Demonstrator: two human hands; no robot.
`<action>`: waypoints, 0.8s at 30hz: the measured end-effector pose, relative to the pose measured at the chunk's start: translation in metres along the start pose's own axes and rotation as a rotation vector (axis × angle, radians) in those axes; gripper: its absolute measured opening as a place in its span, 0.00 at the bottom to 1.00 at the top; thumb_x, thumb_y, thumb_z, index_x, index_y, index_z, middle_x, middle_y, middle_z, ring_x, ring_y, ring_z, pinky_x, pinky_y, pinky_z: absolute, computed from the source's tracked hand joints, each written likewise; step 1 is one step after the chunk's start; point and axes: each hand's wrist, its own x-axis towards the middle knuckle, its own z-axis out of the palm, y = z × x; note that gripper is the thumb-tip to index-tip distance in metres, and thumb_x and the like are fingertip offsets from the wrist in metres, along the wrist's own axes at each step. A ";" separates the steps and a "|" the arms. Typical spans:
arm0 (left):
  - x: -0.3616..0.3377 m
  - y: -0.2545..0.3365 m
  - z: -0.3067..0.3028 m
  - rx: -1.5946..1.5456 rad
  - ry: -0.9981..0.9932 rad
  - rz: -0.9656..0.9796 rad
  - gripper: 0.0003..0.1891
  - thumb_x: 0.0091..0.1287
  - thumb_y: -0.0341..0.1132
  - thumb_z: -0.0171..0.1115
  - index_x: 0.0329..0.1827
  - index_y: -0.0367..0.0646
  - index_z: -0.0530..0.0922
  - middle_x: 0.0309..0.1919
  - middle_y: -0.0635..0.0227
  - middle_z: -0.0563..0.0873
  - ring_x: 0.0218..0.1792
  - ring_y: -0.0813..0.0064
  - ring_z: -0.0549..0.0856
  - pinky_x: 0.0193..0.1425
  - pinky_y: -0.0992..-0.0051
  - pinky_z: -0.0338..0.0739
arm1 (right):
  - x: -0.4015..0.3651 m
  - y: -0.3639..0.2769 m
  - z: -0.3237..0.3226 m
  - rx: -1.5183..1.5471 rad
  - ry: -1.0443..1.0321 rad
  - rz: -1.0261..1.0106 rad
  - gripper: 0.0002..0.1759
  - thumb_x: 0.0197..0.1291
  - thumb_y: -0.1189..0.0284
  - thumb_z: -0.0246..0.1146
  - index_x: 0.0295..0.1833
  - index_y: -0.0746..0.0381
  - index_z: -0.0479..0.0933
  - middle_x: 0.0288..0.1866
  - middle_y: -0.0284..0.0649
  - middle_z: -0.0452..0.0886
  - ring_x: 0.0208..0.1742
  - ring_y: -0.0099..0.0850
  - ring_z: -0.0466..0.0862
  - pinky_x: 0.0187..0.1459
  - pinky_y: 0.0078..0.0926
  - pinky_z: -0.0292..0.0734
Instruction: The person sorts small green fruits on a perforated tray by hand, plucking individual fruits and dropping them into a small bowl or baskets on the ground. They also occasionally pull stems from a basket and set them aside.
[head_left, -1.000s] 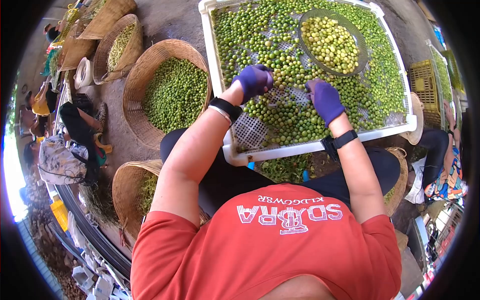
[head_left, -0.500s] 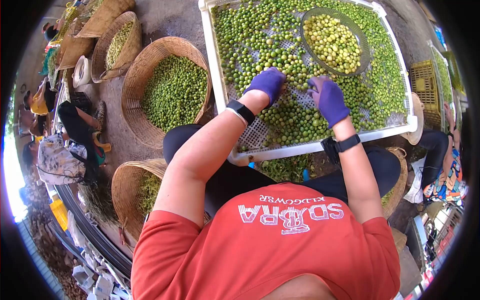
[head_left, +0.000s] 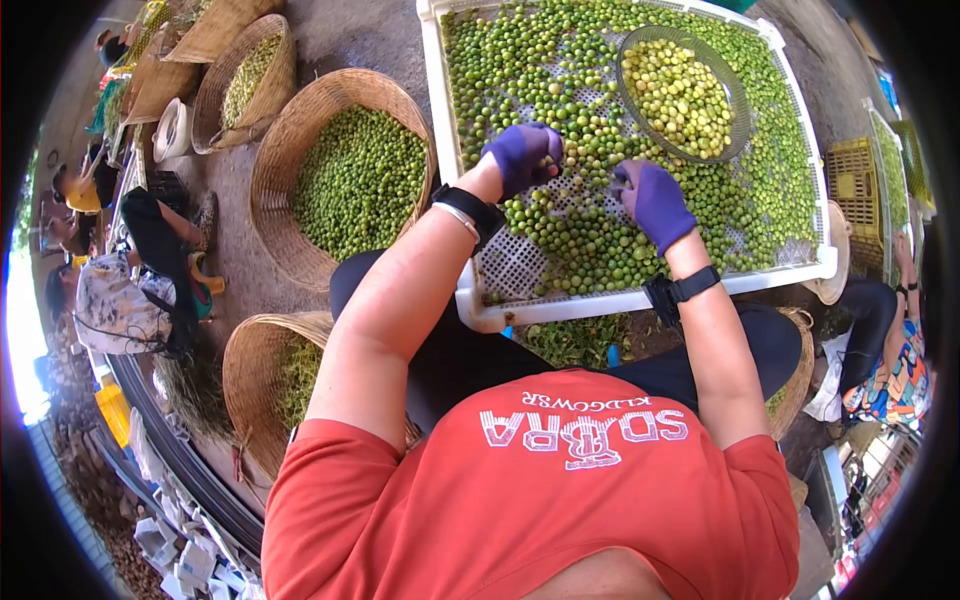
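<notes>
Small green round fruits [head_left: 590, 245] lie spread over a white perforated tray [head_left: 642, 300]. Over the tray's left part is my left hand [head_left: 526, 158], in a purple glove, its fingers curled closed; what they hold, if anything, is too small to name. My right hand [head_left: 653, 202], gloved in purple too, is just above the fruits with its fingers bent inward, and its fingertips are partly hidden. Beyond it, a round mesh bowl [head_left: 741, 112] stands on the tray, filled with yellowish fruits [head_left: 678, 95].
A large woven basket [head_left: 268, 180] of green fruits stands left of the tray. Another basket [head_left: 245, 385] is beside my left leg. Other people [head_left: 165, 230] sit at the far left, and a person [head_left: 890, 370] at the right. A yellow crate [head_left: 852, 185] stands at the right.
My left hand has lifted slightly and moved a little left, its fingers now more visibly curled. The tray and bowl appear shifted slightly right in the view.
</notes>
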 end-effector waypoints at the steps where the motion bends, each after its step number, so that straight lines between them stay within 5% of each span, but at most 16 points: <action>1: 0.000 0.003 -0.001 -0.006 0.012 -0.040 0.10 0.49 0.24 0.67 0.32 0.45 0.77 0.32 0.67 0.82 0.36 0.59 0.82 0.43 0.69 0.79 | 0.004 -0.004 -0.002 0.032 0.061 -0.037 0.10 0.53 0.73 0.63 0.42 0.60 0.77 0.39 0.50 0.80 0.43 0.48 0.81 0.44 0.44 0.76; 5: 0.005 0.000 0.001 0.107 -0.057 0.090 0.07 0.51 0.26 0.64 0.33 0.44 0.78 0.32 0.64 0.83 0.33 0.61 0.83 0.41 0.68 0.79 | 0.021 -0.013 0.008 0.044 0.165 -0.154 0.07 0.54 0.73 0.61 0.40 0.60 0.76 0.37 0.49 0.79 0.42 0.49 0.81 0.42 0.44 0.76; 6: 0.012 -0.003 0.017 0.201 -0.237 -0.226 0.10 0.50 0.30 0.64 0.37 0.43 0.81 0.32 0.62 0.84 0.33 0.64 0.84 0.39 0.69 0.79 | 0.024 -0.014 0.012 0.018 0.155 -0.179 0.06 0.55 0.73 0.61 0.39 0.60 0.76 0.37 0.48 0.79 0.41 0.49 0.81 0.42 0.44 0.76; 8: 0.026 0.053 0.011 -0.106 -0.116 -0.859 0.15 0.48 0.32 0.66 0.41 0.43 0.82 0.34 0.59 0.86 0.35 0.65 0.84 0.40 0.70 0.79 | 0.026 -0.019 0.015 -0.072 0.143 -0.147 0.03 0.57 0.74 0.57 0.37 0.59 0.75 0.36 0.47 0.79 0.39 0.47 0.82 0.39 0.43 0.77; 12: 0.023 0.049 0.028 0.212 -0.444 -0.539 0.17 0.48 0.29 0.68 0.44 0.44 0.83 0.39 0.55 0.85 0.41 0.56 0.85 0.45 0.65 0.81 | 0.023 -0.025 0.022 -0.151 0.122 -0.080 0.04 0.57 0.74 0.55 0.37 0.57 0.76 0.35 0.46 0.79 0.38 0.45 0.83 0.38 0.43 0.78; 15: 0.018 0.057 0.036 0.390 -0.530 -0.504 0.15 0.49 0.29 0.69 0.42 0.43 0.83 0.40 0.54 0.85 0.44 0.52 0.84 0.48 0.61 0.81 | 0.016 -0.027 0.021 -0.140 0.152 -0.045 0.03 0.57 0.73 0.57 0.36 0.57 0.76 0.34 0.46 0.80 0.38 0.45 0.83 0.38 0.42 0.78; 22: 0.010 0.056 0.042 0.377 -0.520 -0.477 0.13 0.50 0.33 0.69 0.39 0.43 0.83 0.39 0.55 0.85 0.43 0.53 0.85 0.46 0.60 0.80 | 0.004 -0.021 0.009 0.111 0.080 -0.020 0.10 0.51 0.71 0.66 0.40 0.60 0.77 0.40 0.47 0.82 0.42 0.47 0.82 0.42 0.41 0.77; 23: 0.011 0.056 0.039 0.247 -0.470 -0.615 0.13 0.49 0.34 0.69 0.40 0.43 0.83 0.37 0.56 0.86 0.40 0.55 0.86 0.44 0.61 0.81 | 0.004 -0.017 -0.002 0.164 -0.017 0.075 0.13 0.52 0.71 0.67 0.44 0.60 0.78 0.42 0.47 0.83 0.44 0.47 0.82 0.45 0.41 0.77; 24: 0.016 0.058 0.031 0.114 -0.418 -0.750 0.14 0.48 0.34 0.69 0.40 0.43 0.83 0.35 0.57 0.87 0.38 0.57 0.86 0.43 0.63 0.81 | 0.006 -0.017 -0.019 0.141 0.107 0.047 0.13 0.52 0.71 0.67 0.44 0.60 0.78 0.41 0.47 0.83 0.44 0.47 0.82 0.45 0.40 0.77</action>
